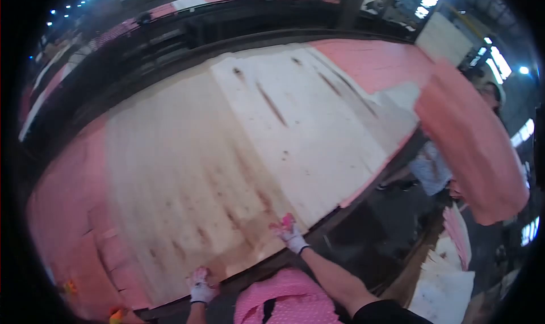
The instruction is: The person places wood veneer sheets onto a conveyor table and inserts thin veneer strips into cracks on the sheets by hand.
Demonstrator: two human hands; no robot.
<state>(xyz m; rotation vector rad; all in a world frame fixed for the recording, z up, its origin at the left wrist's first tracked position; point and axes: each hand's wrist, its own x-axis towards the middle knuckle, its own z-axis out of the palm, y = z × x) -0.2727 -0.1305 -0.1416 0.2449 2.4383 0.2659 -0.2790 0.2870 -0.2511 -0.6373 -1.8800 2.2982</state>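
A tan wood veneer sheet (pixel 176 154) with brown knots and streaks lies in front of me. My left hand (pixel 202 288), in a white glove with pink on it, rests at the sheet's near edge, its fingers laid out on the wood. Further right, my right hand (pixel 292 237), in a similar glove with bright pink fingertips, lies on the sheet near its right corner with fingers spread. A paler veneer sheet (pixel 306 125) with dark splits adjoins the tan one on the right. Neither hand holds anything that I can see.
Pink-coated veneer (pixel 68 193) covers the left end. Orange-yellow gloves (pixel 117 315) of another person show at lower left. On the right, a person (pixel 428 168) stands behind a large curved pink sheet (pixel 471 142). Torn veneer pieces (pixel 443 284) are stacked at lower right.
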